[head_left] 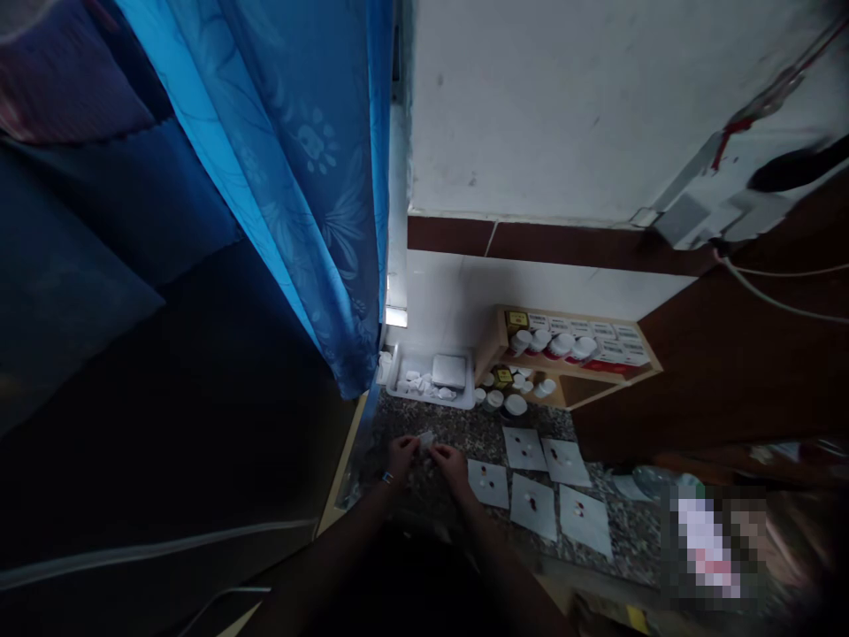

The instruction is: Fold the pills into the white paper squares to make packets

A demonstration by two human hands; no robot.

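- A blue floral curtain (pixel 285 177) is hung to the left of the granite surface (pixel 478 427); its lower edge is seen just beside a white plastic tray (pixel 431 400), so the tray's contents could be disturbed if the cloth is brushed.
- A wooden shelf unit (pixel 570 354) is set at the back of the surface, with white-lidded bottles (pixel 540 341) ranged on it; a bottle could be tipped if it is knocked during a reach.
- Five white paper squares (pixel 534 506) are laid out to the right of the hands, with small pills (pixel 532 502) on them. The pills could be rolled off by a jolt, or the nearest square could be shifted by the right forearm.
- A small white paper piece (pixel 424 440) is pinched between the left hand (pixel 402 456) and the right hand (pixel 451 466). Anything inside it cannot be made out, but contents could be spilled if the grip is loosened.
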